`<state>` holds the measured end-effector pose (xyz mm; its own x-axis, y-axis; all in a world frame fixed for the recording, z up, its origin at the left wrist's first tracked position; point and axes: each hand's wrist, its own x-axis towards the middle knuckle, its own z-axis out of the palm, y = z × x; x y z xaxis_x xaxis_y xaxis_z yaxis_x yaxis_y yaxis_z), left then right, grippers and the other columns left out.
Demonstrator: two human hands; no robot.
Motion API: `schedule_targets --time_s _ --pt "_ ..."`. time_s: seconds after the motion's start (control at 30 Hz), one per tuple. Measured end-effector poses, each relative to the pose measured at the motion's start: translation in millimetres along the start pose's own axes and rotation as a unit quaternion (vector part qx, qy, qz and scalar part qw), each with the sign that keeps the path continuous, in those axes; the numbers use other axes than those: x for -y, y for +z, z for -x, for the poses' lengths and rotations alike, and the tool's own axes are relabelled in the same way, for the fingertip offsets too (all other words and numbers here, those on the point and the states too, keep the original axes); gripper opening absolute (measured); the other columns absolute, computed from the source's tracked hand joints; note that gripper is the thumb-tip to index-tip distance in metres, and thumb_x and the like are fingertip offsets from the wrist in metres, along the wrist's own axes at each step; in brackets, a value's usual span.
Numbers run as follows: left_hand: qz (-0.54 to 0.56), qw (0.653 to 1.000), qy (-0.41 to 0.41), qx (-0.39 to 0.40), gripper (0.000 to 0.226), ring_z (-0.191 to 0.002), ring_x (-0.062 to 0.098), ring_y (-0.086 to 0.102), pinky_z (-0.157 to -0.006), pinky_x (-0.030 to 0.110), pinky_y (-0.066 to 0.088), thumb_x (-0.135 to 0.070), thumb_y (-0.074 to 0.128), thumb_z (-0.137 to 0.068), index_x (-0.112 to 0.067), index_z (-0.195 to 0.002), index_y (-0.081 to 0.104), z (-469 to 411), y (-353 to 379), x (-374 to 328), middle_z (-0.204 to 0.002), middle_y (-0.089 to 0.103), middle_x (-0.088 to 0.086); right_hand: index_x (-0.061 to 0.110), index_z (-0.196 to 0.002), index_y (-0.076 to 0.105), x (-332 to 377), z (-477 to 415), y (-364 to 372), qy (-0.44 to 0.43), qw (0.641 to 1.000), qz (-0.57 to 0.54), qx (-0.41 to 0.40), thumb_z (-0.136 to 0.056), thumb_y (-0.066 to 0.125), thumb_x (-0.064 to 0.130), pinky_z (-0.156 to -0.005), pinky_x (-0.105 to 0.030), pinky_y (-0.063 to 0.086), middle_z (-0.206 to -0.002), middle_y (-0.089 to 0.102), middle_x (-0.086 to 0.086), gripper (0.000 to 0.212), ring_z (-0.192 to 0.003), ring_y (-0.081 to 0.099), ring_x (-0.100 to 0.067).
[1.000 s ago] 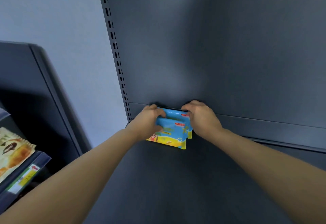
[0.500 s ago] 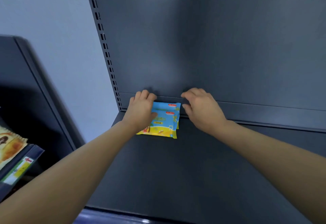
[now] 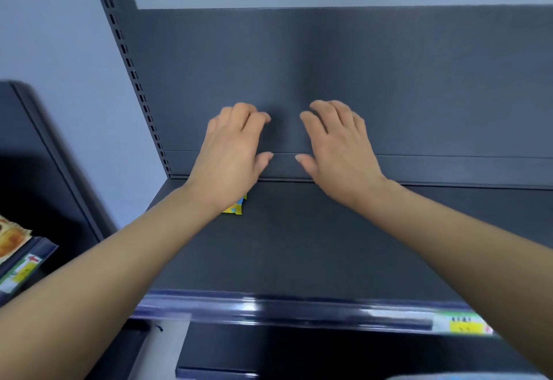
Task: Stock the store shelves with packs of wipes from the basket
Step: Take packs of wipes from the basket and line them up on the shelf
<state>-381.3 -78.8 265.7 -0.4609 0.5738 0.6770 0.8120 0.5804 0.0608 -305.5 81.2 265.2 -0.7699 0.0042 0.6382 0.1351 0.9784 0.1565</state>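
- My left hand (image 3: 230, 155) is up over the back of the shelf (image 3: 299, 245). Its fingers are loose and a bit bent, and they hold nothing.
- My right hand (image 3: 341, 155) is just beside it, with a small gap between the two thumbs. Its fingers are loose and spread too, and they hold nothing.
- The pack (image 3: 236, 207) of wipes lies on the shelf, at the back, near the left end. I can see only one yellow and blue corner, poking out under my left wrist.
- My wrist hides the rest of the pack. It looks like the wrist is a bit above it, but I cannot tell if they touch.
- Behind my hands is the dark back wall (image 3: 389, 80) of the shelf.
- A shiny strip (image 3: 269, 307) runs along the front edge of the shelf, with a yellow tag (image 3: 460, 324) on its right part.
- Far to the left, well apart from the pack, is a snack bag (image 3: 12, 239).
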Motion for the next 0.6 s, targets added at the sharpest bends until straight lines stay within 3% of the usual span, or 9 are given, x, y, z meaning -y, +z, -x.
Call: schedule_targets --time_s 0.13,0.27,0.47,0.6 --pt "0.008 0.999 0.004 -0.046 0.05 -0.105 0.035 0.049 -0.09 0.04 0.035 -0.013 0.074 -0.075 -0.003 -0.119 0.053 9.6 -41.3 -77.3 -0.116 0.051 0.016 0.002 -0.119 0.053 -35.5 47.3 -58.2 -0.007 0.998 -0.001 -0.062 -0.064 0.078 0.031 -0.096 -0.047 0.038 -0.126 0.052 -0.017 0.067 -0.118 0.047 -0.038" --pt "0.018 0.998 0.007 -0.052 0.05 -0.104 0.033 0.048 -0.091 0.037 0.033 -0.02 0.069 -0.076 -0.005 -0.12 0.052 37.3 -59.5 -162.9 -0.117 0.051 0.015 0.002 -0.121 0.052 -75.2 115.7 -106.1 -0.029 0.997 0.005 -0.075 -0.065 0.077 0.031 -0.096 -0.048 0.039 -0.127 0.053 -0.017 0.068 -0.119 0.048 -0.039" --pt "0.069 0.998 0.007 -0.001 0.05 -0.103 0.03 0.047 -0.089 0.035 0.034 -0.021 0.071 -0.075 -0.006 -0.119 0.053 94.9 -35.0 -271.3 -0.116 0.052 0.013 0.003 -0.119 0.052 -127.8 224.4 -132.8 -0.046 0.997 -0.011 -0.053 -0.072 0.068 0.024 -0.094 -0.044 0.036 -0.121 0.056 -0.016 0.054 -0.115 0.049 -0.035" --pt "0.112 0.989 -0.032 0.092 0.049 -0.109 0.032 0.048 -0.091 0.04 0.035 -0.018 0.071 -0.078 -0.006 -0.122 0.053 137.5 -7.5 -320.7 -0.118 0.052 0.014 0.003 -0.114 0.057 -147.6 295.1 -126.2 -0.036 0.998 -0.042 0.006 -0.072 0.062 0.02 -0.09 -0.043 0.042 -0.116 0.061 -0.015 0.046 -0.108 0.058 -0.035"
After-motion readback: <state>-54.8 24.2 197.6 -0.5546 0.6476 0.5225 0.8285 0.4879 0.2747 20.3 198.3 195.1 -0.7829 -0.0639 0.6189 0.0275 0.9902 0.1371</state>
